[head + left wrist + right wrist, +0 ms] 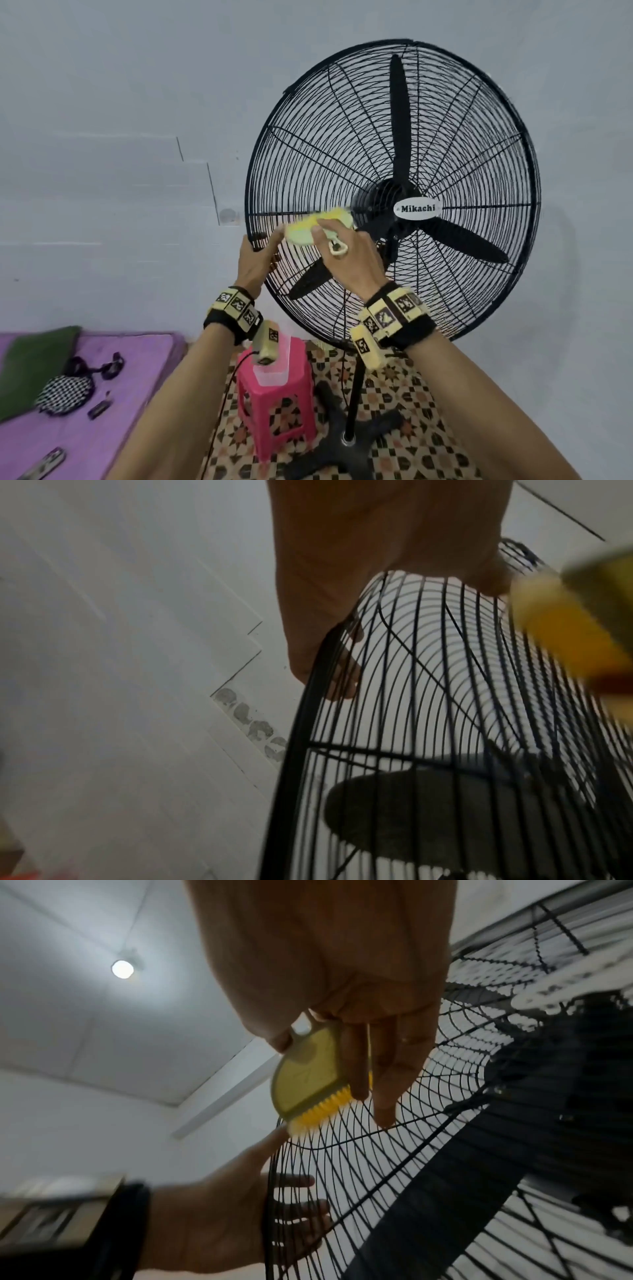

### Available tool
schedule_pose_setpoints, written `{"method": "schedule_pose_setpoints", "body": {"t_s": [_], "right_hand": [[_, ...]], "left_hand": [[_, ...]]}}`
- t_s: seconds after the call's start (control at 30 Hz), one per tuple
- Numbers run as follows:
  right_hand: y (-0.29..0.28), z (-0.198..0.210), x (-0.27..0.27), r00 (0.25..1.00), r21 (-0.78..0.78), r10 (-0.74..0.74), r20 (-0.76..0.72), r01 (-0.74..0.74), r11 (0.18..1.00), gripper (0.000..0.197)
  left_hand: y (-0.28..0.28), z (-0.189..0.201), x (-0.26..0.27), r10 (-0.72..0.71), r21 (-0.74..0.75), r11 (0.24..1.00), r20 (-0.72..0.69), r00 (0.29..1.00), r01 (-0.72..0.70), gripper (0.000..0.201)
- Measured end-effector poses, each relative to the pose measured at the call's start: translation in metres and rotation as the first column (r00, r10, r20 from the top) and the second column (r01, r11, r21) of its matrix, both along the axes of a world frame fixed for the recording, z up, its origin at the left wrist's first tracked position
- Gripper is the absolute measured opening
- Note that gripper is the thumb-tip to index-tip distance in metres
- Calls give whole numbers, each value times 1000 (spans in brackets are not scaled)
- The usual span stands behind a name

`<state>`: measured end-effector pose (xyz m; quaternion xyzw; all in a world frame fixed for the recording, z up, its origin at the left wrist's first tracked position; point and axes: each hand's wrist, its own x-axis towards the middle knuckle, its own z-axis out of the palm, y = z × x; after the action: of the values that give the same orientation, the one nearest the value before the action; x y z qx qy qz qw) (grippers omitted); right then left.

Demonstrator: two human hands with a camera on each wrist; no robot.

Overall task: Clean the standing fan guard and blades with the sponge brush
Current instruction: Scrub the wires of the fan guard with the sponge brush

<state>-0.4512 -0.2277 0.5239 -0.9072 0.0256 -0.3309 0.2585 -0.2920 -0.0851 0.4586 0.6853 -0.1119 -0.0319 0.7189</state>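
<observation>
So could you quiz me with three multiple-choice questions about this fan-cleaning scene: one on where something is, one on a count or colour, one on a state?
1. Where does the left hand hold the fan guard?
A. its top
B. its left rim
C. the badge in the middle

2. How many blades does the fan have?
A. three
B. four
C. five

3. What is the right hand doing with the sponge brush?
A. it has left the brush on the pink stool
B. it dangles the brush by a cord
C. it grips the brush against the guard wires

Answers:
1 B, the fingers curl round the rim on the left.
2 A, three black blades show behind the wires.
3 C, the yellow bristles meet the guard.
</observation>
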Motion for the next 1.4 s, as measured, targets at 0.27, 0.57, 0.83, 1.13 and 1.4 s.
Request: {"method": "schedule_pose_setpoints", "body": {"t_s": [0.27,0.57,0.83,1.13,1.4], "right_hand": [[-17,8,4,999,107,32,1,-32,994,44],[-39,7,0,974,-17,-70,-217,68,998,39],[-48,12,6,939,-153,-212,-272,175,972,48],[-52,4,13,972,-94,-142,-186,127,988,40],[-50,11,10,992,304,88,87,-111,946,26]], "left_hand": [[1,1,1,-2,-48,999,7,1000,2,104],[1,9,-5,-39,-76,996,-7,999,38,122],[1,8,-5,-52,-74,996,-17,999,51,112],[0,6,-3,-37,-79,996,-44,998,33,124],[1,5,-4,-50,-54,997,-59,997,47,131]]}}
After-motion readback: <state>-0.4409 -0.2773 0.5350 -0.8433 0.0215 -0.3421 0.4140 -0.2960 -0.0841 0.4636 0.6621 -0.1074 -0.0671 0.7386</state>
